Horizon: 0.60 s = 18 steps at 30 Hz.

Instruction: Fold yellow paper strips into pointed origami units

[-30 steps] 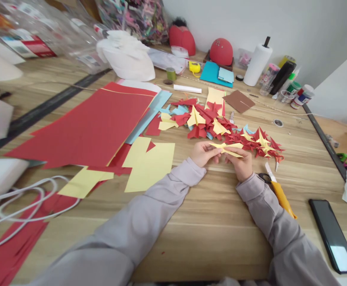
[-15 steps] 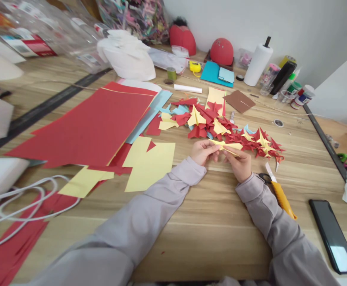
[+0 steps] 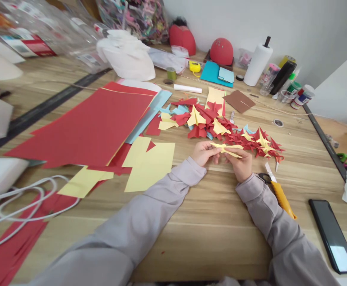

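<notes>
Between my two hands is a small folded yellow paper (image 3: 233,148) with narrow pointed ends, held a little above the table. My left hand (image 3: 202,153) pinches its left part between thumb and fingers. On its right side my right hand (image 3: 240,163) is closed on it, fingertips near the middle. Just beyond my hands lies a heap of folded paper pieces (image 3: 211,115), mostly red, with some yellow and light blue. A yellow folded paper plane (image 3: 196,117) sits on top of this heap.
Red sheets (image 3: 93,127) and yellow sheets (image 3: 152,167) lie on the left. A utility knife (image 3: 283,200) with an orange handle, black-handled scissors (image 3: 264,177) and a phone (image 3: 334,236) are on the right. Bottles and jars (image 3: 303,97) stand at the back right.
The folded yellow paper has tilted and spread slightly, with more of its points showing on the right. My hands stay in nearly the same place.
</notes>
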Tool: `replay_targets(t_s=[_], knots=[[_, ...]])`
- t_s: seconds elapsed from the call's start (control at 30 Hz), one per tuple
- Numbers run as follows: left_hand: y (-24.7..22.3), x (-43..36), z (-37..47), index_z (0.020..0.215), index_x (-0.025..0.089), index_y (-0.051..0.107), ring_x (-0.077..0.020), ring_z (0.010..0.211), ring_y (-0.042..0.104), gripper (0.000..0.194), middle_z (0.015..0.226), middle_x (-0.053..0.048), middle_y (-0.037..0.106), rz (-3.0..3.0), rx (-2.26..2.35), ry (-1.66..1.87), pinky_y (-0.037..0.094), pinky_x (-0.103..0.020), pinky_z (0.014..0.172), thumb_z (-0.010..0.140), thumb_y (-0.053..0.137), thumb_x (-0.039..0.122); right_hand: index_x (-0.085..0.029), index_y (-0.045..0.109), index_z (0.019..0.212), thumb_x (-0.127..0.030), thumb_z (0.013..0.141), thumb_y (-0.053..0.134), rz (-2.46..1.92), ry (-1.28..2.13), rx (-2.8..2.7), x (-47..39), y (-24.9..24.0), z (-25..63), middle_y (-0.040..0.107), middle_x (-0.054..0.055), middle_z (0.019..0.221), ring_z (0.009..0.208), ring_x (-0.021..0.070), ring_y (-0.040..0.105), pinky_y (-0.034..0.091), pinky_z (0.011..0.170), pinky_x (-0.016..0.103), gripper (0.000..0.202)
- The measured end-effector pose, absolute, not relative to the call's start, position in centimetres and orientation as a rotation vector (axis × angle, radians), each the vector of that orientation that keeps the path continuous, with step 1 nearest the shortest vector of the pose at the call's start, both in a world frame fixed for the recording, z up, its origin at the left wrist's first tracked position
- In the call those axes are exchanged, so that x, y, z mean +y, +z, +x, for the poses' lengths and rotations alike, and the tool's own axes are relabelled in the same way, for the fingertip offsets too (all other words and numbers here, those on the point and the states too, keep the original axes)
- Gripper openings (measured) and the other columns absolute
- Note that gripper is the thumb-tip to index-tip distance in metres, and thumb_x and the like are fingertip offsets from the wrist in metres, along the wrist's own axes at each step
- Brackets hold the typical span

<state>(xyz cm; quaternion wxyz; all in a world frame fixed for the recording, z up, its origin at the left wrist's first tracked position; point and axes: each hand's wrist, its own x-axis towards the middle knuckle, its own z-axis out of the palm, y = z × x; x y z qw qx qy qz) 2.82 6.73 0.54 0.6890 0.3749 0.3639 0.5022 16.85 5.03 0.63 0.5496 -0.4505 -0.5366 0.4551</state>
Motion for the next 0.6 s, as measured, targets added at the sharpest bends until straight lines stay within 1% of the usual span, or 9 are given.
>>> replay_targets(t_s=[0.07, 0.13, 0.23, 0.3, 0.37, 0.4, 0.47, 0.53, 0.6], knots=[[0.55, 6.72, 2.81, 0.065, 0.01, 0.059, -0.011, 0.032, 0.05, 0.037, 0.045, 0.001, 0.057, 0.844, 0.814, 1.119, 0.039, -0.022, 0.033, 0.049, 0.079, 0.036, -0.022, 0.071, 0.074, -0.031, 0.064, 0.071, -1.084, 1.045, -1.283, 5.01, 0.57, 16.95, 0.067, 0.001, 0.066, 0.048, 0.0124, 0.054, 0.047, 0.049, 0.029, 0.014], [0.51, 6.79, 2.77, 0.065, 0.01, 0.058, -0.0109, 0.032, 0.05, 0.037, 0.045, 0.001, 0.057, 0.838, 0.813, 1.12, 0.04, -0.023, 0.033, 0.049, 0.08, 0.035, -0.022, 0.07, 0.077, -0.033, 0.065, 0.07, -1.078, 1.049, -1.307, 4.93, 0.54, 17.11, 0.067, 0.002, 0.069, 0.051, 0.0133, 0.055, 0.047, 0.051, 0.03, 0.016], [0.38, 6.94, 2.72, 0.062, 0.011, 0.057, -0.01, 0.032, 0.049, 0.037, 0.046, 0.002, 0.057, 0.804, 0.812, 1.138, 0.041, -0.022, 0.033, 0.047, 0.08, 0.035, -0.022, 0.067, 0.096, -0.042, 0.07, 0.063, -0.982, 1.105, -1.299, 4.87, 0.58, 17.37, 0.067, 0.004, 0.082, 0.062, 0.0168, 0.06, 0.047, 0.055, 0.03, 0.032], [0.33, 6.94, 2.77, 0.062, 0.011, 0.056, -0.0095, 0.033, 0.049, 0.037, 0.045, 0.003, 0.056, 0.807, 0.823, 1.143, 0.04, -0.022, 0.034, 0.048, 0.08, 0.035, -0.022, 0.058, 0.11, -0.049, 0.076, 0.051, -0.945, 1.127, -1.23, 4.99, 0.65, 17.47, 0.066, 0.006, 0.093, 0.073, 0.0195, 0.062, 0.047, 0.059, 0.031, 0.044], [0.37, 6.8, 2.9, 0.062, 0.011, 0.056, -0.0094, 0.033, 0.049, 0.035, 0.045, 0.003, 0.056, 0.874, 0.844, 1.132, 0.04, -0.021, 0.035, 0.05, 0.079, 0.035, -0.022, 0.051, 0.116, -0.052, 0.08, 0.043, -0.97, 1.112, -1.112, 5.26, 0.68, 17.53, 0.065, 0.007, 0.097, 0.08, 0.0198, 0.062, 0.048, 0.063, 0.031, 0.048], [0.43, 6.68, 2.97, 0.062, 0.011, 0.056, -0.0091, 0.033, 0.049, 0.034, 0.044, 0.003, 0.056, 0.928, 0.857, 1.124, 0.039, -0.021, 0.035, 0.052, 0.078, 0.034, -0.021, 0.05, 0.116, -0.051, 0.081, 0.043, -0.995, 1.106, -1.06, 5.42, 0.67, 17.57, 0.066, 0.007, 0.094, 0.078, 0.019, 0.062, 0.048, 0.064, 0.031, 0.047], [0.62, 6.42, 3.05, 0.06, 0.01, 0.056, -0.0083, 0.033, 0.049, 0.031, 0.043, 0.002, 0.055, 1.038, 0.884, 1.108, 0.039, -0.02, 0.037, 0.055, 0.077, 0.033, -0.021, 0.053, 0.11, -0.048, 0.078, 0.051, -1.036, 1.125, -1.019, 5.68, 0.55, 17.65, 0.066, 0.004, 0.082, 0.071, 0.0168, 0.061, 0.048, 0.064, 0.03, 0.043], [0.81, 6.22, 3.03, 0.058, 0.01, 0.056, -0.0077, 0.034, 0.049, 0.03, 0.042, 0.001, 0.055, 1.106, 0.906, 1.111, 0.039, -0.02, 0.038, 0.056, 0.076, 0.033, -0.02, 0.058, 0.101, -0.042, 0.071, 0.063, -1.059, 1.171, -1.085, 5.79, 0.39, 17.7, 0.064, 0.001, 0.074, 0.065, 0.0147, 0.059, 0.048, 0.062, 0.029, 0.037], [0.93, 6.15, 2.93, 0.058, 0.01, 0.057, -0.0077, 0.035, 0.05, 0.03, 0.043, 0.001, 0.056, 1.126, 0.914, 1.132, 0.039, -0.02, 0.039, 0.057, 0.076, 0.034, -0.02, 0.062, 0.093, -0.036, 0.064, 0.073, -1.067, 1.17, -1.203, 5.75, 0.3, 17.67, 0.064, 0.0, 0.074, 0.067, 0.0139, 0.059, 0.048, 0.064, 0.028, 0.035]])
